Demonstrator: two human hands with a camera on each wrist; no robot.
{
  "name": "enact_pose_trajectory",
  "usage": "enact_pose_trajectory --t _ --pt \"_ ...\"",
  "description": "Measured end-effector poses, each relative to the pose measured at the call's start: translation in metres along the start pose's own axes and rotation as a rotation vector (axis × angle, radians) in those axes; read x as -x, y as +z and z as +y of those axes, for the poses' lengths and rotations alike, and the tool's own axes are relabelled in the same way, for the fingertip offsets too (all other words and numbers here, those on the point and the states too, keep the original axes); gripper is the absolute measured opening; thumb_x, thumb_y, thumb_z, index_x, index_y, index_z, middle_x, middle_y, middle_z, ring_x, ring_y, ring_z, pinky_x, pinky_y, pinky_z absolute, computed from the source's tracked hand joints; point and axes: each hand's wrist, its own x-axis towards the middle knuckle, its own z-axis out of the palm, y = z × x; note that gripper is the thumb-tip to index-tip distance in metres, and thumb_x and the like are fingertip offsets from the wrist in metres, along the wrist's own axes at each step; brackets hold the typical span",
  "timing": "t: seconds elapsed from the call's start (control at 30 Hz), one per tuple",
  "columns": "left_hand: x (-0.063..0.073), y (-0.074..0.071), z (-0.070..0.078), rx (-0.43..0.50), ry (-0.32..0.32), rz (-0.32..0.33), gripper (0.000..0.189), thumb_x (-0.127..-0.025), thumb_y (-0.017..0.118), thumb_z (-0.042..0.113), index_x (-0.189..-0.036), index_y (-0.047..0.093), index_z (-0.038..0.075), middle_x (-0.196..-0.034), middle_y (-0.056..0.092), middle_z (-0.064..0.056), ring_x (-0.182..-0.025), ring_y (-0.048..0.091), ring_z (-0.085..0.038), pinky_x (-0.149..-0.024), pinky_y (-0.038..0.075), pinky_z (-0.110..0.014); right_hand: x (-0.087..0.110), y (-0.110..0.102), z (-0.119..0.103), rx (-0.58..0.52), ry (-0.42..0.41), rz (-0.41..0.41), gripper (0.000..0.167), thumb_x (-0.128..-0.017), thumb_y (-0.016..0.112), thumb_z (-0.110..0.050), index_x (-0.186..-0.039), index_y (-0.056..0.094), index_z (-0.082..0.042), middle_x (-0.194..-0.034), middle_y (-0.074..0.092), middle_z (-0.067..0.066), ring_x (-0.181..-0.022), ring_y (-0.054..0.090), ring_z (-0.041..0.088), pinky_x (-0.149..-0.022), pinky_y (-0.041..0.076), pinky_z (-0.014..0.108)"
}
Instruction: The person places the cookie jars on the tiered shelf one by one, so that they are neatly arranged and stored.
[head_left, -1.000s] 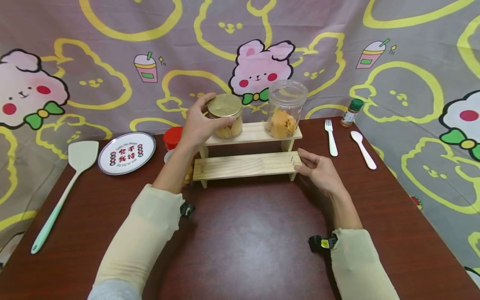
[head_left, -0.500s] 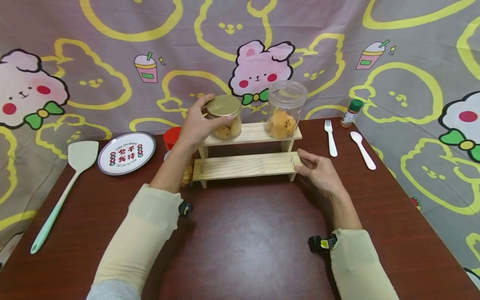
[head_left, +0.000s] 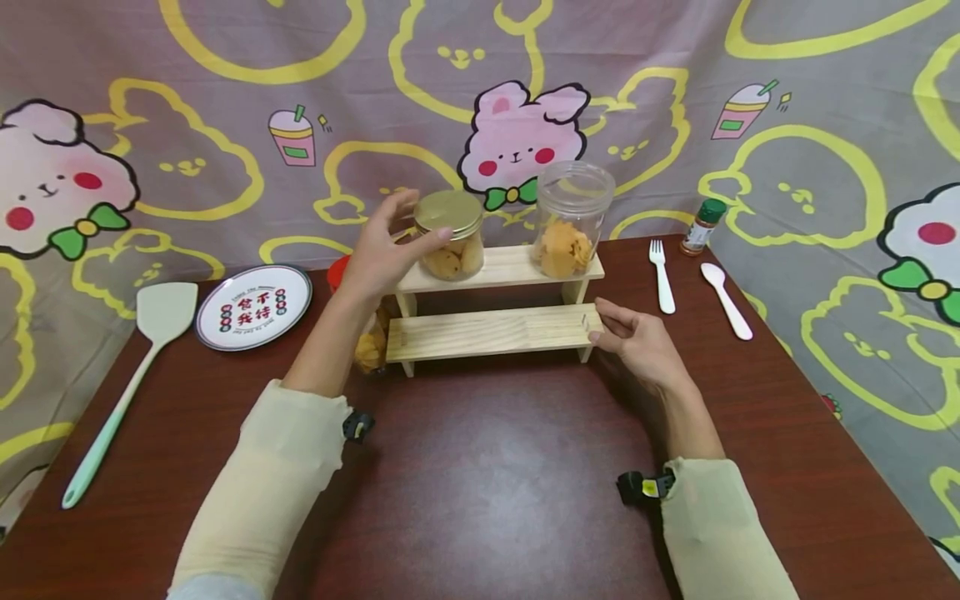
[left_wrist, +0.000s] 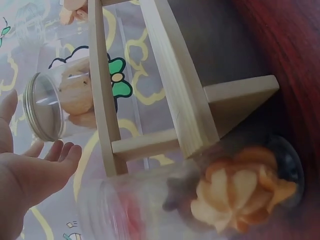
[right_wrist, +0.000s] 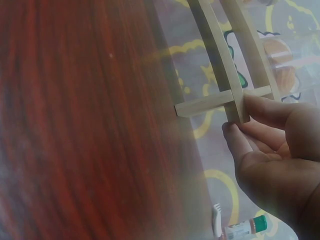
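A gold-lidded jar of cookies (head_left: 459,259) stands upright on the upper tier, at the left, of a two-step wooden shelf (head_left: 491,333). My left hand (head_left: 380,252) is beside that jar, fingers spread; the left wrist view shows a gap between the fingers and the glass. With thumb and fingers my right hand (head_left: 637,343) pinches the right end of the lower step, as the right wrist view also shows. To the right on the upper tier is a clear jar with orange cookies (head_left: 564,247). A red-lidded jar (head_left: 369,353) at the shelf's left is partly hidden by my left forearm.
On the left of the brown table (head_left: 517,475) lie a spatula (head_left: 153,325) and a round plate (head_left: 255,306). At the right are a white fork (head_left: 662,279), a white spoon (head_left: 727,302) and a green-capped spice bottle (head_left: 702,227). A patterned cloth hangs behind.
My left hand has let go of the gold-lidded jar and drawn back slightly to the left. The jar has settled on the upper tier. My right hand stays on the shelf.
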Motion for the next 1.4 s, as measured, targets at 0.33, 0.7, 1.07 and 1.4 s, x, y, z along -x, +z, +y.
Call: enact_pose_trajectory --t 0.33,0.7,1.07,1.4 --pt "0.027 -0.027 -0.011 -0.080 0.035 0.001 0.068 -0.094 0.075 0.031 -0.151 0.045 0.010 -0.147 0.050 -0.012 -0.136 0.046 -0.025 -0.114 0.035 -0.039 0.000 0.000 -0.001 0.014 0.001 -0.005 0.059 -0.099 0.064 -0.002 -0.151 0.038 0.007 -0.159 0.037 0.016 -0.144 0.037 0.025 -0.104 0.044 0.027" --pt "0.057 -0.053 -0.024 -0.117 0.021 0.060 0.066 -0.094 0.074 0.030 -0.151 0.046 0.010 -0.148 0.050 -0.010 -0.138 0.045 -0.025 -0.113 0.039 -0.041 0.001 0.001 0.002 -0.011 -0.007 -0.016 0.059 -0.099 0.063 0.000 -0.151 0.037 0.008 -0.160 0.035 0.017 -0.146 0.033 0.026 -0.102 0.044 0.023" --pt "0.082 -0.066 -0.040 -0.207 0.011 0.130 0.061 -0.094 0.075 0.023 -0.146 0.050 0.004 -0.141 0.055 -0.013 -0.131 0.049 -0.026 -0.112 0.041 -0.038 0.002 -0.001 -0.003 0.003 -0.006 -0.010 0.059 -0.099 0.063 -0.001 -0.152 0.037 0.007 -0.160 0.035 0.017 -0.145 0.035 0.026 -0.106 0.043 0.029" --pt "0.091 -0.071 -0.053 -0.199 -0.024 0.128 0.057 -0.092 0.077 0.021 -0.141 0.055 0.002 -0.128 0.057 -0.012 -0.116 0.053 -0.017 -0.106 0.045 -0.030 0.002 0.000 -0.001 -0.018 0.002 -0.004 0.058 -0.099 0.062 0.001 -0.151 0.038 0.008 -0.160 0.034 0.018 -0.147 0.032 0.026 -0.105 0.043 0.028"
